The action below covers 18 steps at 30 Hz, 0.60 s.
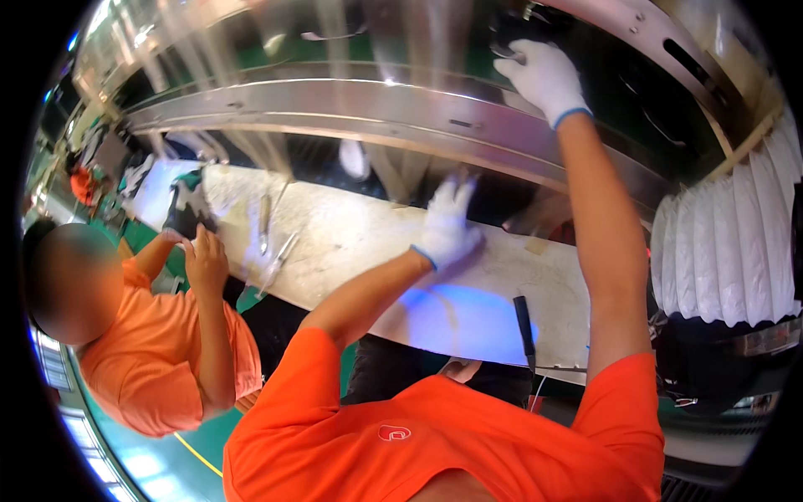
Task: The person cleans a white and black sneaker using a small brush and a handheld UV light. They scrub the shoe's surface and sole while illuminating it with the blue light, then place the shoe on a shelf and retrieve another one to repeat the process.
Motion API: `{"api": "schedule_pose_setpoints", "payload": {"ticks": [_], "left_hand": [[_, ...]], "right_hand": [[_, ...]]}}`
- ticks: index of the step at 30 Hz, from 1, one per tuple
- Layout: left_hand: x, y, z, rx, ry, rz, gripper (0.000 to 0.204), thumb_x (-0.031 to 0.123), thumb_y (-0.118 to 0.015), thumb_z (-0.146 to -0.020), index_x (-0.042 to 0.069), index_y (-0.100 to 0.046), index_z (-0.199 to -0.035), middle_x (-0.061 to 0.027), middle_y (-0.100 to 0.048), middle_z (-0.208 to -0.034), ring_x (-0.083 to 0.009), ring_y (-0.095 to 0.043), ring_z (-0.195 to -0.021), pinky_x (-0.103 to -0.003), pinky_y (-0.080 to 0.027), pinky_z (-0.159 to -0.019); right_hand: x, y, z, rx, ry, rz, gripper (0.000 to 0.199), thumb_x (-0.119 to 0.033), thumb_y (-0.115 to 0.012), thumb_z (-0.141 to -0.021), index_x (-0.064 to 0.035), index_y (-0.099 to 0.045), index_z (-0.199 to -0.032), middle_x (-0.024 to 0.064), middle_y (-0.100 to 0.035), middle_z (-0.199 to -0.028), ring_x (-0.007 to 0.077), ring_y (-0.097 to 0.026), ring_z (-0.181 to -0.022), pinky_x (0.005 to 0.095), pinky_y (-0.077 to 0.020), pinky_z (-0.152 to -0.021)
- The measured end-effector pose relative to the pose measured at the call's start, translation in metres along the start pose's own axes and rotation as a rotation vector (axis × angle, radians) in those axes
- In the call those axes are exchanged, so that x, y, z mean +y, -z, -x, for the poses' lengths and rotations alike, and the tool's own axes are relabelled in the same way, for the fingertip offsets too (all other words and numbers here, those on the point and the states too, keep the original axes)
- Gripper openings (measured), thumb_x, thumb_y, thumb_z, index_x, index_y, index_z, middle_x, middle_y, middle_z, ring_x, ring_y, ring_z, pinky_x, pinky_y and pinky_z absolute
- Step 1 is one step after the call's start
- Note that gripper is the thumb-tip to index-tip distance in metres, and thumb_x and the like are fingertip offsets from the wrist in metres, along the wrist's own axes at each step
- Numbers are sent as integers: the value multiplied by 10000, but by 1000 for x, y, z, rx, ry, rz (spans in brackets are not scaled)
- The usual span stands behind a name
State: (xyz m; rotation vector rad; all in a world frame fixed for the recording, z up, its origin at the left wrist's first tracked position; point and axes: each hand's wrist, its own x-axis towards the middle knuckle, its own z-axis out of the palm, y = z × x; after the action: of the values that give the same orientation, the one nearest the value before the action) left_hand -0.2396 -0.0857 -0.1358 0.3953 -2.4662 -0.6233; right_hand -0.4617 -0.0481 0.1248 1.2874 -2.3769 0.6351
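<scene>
My left hand, in a white glove with a blue cuff, is held over the far part of the pale worktable. Its fingers are stretched out and slightly blurred, with nothing seen in them. My right hand, gloved the same way, reaches up and far to the right, above a long metal rail. Its fingers are curled at a small dark thing, too unclear to name. On the table's near right lies a tool with a black handle, its lower end at the table edge.
To my left a person in an orange shirt works at a dark piece with both hands. Long thin metal tools lie near that person. Transparent strips hang over the rail. A ribbed white duct stands at the right.
</scene>
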Motion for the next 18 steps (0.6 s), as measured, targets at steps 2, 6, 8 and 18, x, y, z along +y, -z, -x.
{"api": "schedule_pose_setpoints", "payload": {"ticks": [2,6,8,18], "left_hand": [[7,-26,-54,-137,226,-89,814,380,-851,-810,123,-576,-1532,-256,-511,-1619,-513,-505,-1470,-577,-466,-1195],[-33,-101,-125,-136,451,-33,648,479,-823,-896,104,-700,-1410,-241,-746,-1292,-413,-720,-1213,-545,-572,-1059],[-94,-122,-126,-20,363,-20,465,420,-739,-1004,109,-741,-1349,-169,-790,-1173,-352,-761,-1100,-490,-606,-976],[-61,70,102,79,784,1607,519,191,-695,-1090,60,-510,-1557,-164,-536,-1578,-415,-626,-1366,-499,-634,-1016]], "right_hand": [[11,-1,0,1,-3,-17,413,-429,-748,-938,-111,-823,-1191,193,-804,-1125,416,-748,-1079,504,-576,-969],[3,5,2,42,0,-45,387,-400,-706,-939,-115,-830,-1170,186,-804,-1146,437,-740,-1073,525,-579,-964],[-9,5,0,53,34,-104,375,-352,-729,-976,-85,-832,-1218,180,-822,-1162,373,-782,-1083,467,-592,-990],[16,-14,-18,152,110,-19,272,-271,-645,-910,-91,-832,-829,244,-775,-893,454,-771,-865,580,-613,-851]]}}
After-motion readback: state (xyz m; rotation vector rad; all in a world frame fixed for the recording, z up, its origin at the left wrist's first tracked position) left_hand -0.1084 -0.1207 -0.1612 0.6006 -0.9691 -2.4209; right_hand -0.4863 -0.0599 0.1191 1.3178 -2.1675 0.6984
